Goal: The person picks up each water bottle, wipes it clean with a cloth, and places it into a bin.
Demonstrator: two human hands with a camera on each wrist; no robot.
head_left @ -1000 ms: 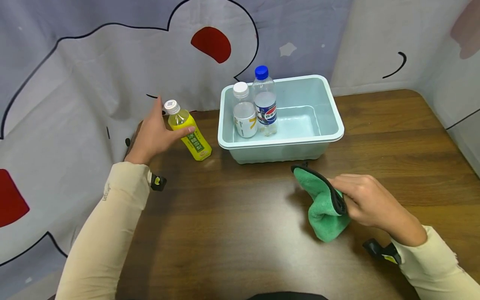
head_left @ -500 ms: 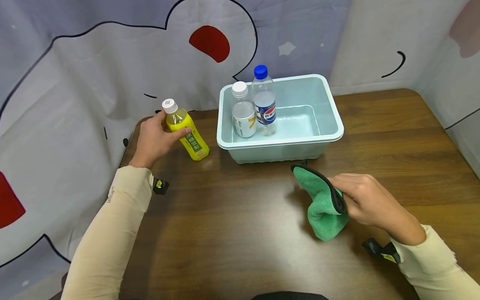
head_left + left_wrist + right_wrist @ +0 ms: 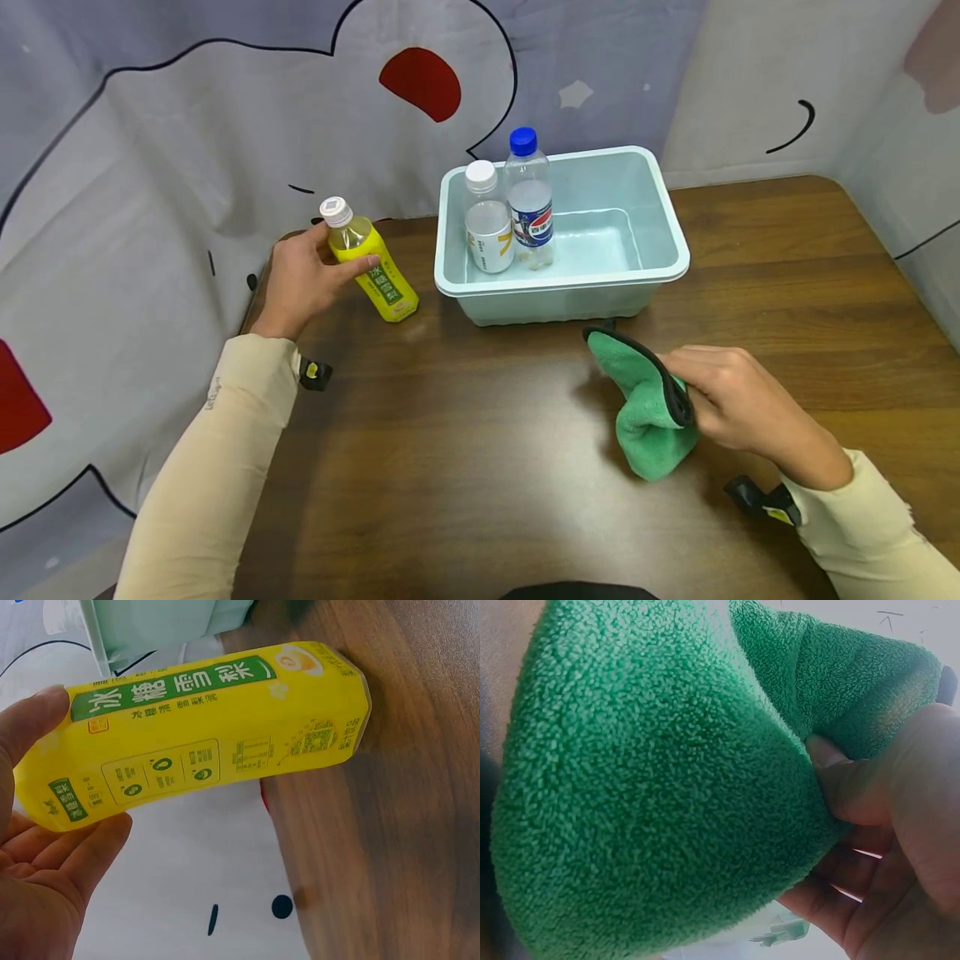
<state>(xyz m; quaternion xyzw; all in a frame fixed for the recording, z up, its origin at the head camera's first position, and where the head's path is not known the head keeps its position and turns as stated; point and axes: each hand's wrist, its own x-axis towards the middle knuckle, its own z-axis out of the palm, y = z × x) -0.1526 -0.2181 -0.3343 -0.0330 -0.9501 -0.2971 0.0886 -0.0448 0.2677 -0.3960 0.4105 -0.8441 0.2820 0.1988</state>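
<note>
My left hand [image 3: 296, 279] grips a yellow-labelled drink bottle [image 3: 378, 279] with a white cap, thumb on the near side and fingers round behind. Most of those fingers are hidden in the head view. The left wrist view shows the thumb against the bottle's label [image 3: 202, 735]. The bottle's base is at the table surface; whether it touches I cannot tell. My right hand [image 3: 738, 408] pinches a green cloth [image 3: 652, 425] with black edging, bunched over the table. In the right wrist view the towelling cloth [image 3: 652, 780] fills much of the picture, with the thumb pressed into its fold.
A pale blue-green plastic tub [image 3: 558, 308] stands between the hands, towards the back. Inside its left end are a white-capped clear bottle [image 3: 489, 237] and a blue-capped Pepsi bottle [image 3: 531, 204]. A printed curtain [image 3: 225, 150] hangs behind the wooden table [image 3: 450, 467].
My left hand's raised fingers have closed round the yellow bottle, which has shifted slightly left. The right hand and the green cloth have stayed in place.
</note>
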